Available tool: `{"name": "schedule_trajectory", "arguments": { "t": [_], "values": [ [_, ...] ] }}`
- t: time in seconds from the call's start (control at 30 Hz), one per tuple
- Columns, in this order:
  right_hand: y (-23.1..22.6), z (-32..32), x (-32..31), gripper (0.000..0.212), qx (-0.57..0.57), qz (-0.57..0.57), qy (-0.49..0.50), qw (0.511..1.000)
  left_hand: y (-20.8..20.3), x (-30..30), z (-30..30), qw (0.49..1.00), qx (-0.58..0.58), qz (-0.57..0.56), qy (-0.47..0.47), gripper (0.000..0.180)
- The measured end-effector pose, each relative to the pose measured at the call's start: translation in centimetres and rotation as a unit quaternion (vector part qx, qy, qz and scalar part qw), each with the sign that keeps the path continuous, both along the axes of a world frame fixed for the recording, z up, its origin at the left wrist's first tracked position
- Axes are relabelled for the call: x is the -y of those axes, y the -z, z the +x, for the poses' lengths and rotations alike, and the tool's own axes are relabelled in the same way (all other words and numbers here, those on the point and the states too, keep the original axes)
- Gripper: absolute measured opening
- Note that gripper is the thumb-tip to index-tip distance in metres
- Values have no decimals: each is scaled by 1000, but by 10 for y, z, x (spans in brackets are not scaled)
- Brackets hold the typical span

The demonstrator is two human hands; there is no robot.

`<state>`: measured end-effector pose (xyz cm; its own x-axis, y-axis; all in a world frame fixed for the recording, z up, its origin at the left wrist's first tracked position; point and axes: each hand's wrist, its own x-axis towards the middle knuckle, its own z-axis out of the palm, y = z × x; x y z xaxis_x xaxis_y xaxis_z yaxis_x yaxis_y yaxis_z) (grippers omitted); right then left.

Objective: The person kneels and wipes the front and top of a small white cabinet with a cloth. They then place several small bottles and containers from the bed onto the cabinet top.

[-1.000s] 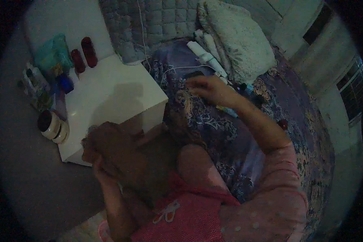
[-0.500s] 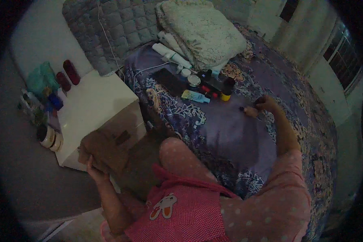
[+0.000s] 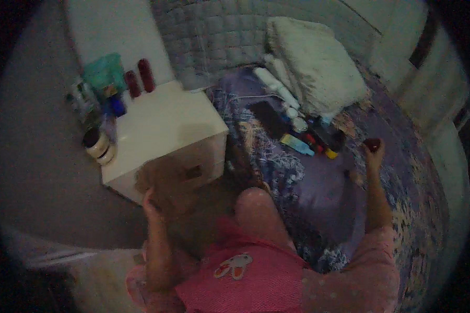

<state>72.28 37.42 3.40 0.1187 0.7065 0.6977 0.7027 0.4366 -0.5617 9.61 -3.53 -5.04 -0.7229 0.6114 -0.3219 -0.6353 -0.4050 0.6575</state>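
Observation:
At the white bedside cabinet's front, my left hand [image 3: 152, 204] is closed on the edge of a brown piece that looks like cloth [image 3: 167, 185]; its folds hide part of the fingers. Out over the bed to the right, my right hand [image 3: 374, 152] is closed round a small dark red, rounded object [image 3: 372, 143], too dim to name. Just nearer than that hand, a small pale brown bottle-like item [image 3: 355, 178] lies on the purple patterned bedsheet [image 3: 318, 190]. Left of my right hand lie a light blue and yellow tube [image 3: 297, 144] and a yellow-and-black container [image 3: 331, 153].
The white cabinet [image 3: 164, 117] carries dark red bottles [image 3: 147, 75], a blue item [image 3: 117, 105], a teal bag [image 3: 103, 73] and a dark-lidded cream jar [image 3: 97, 146]. A dark flat panel [image 3: 269, 119], white cylinder [image 3: 275, 87] and folded pale blanket [image 3: 318, 65] lie on the bed.
The view has swung left, so things sit further right. My right hand has moved away from the small bottle-like item and now has the dark red object in it. My left hand keeps the cloth.

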Motion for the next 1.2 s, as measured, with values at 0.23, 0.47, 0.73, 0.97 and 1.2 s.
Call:
{"name": "schedule_trajectory", "arguments": {
  "t": [0.23, 0.47, 0.73, 0.97, 1.2],
  "values": [
    [-112, -316, 77, 71, -92, -145, -391, 904, -3, -4, -6, 988, 91, 104, 72, 37],
    [-44, -569, 49, 83, 44, -206, -520, 828, 5, -11, -16, 998, 51, 20, 34, 37],
    [3, -763, 24, 77, 53, -193, -490, 849, -19, -10, -31, 999, 25, 21, 11, 48],
    [24, -843, -15, 77, 111, -91, -323, 936, -6, -7, -42, 995, 71, -25, 69, 47],
    [23, -857, -20, 74, 159, -141, -261, 941, 4, -14, -47, 992, 86, -37, 89, 46]
  ]
}}
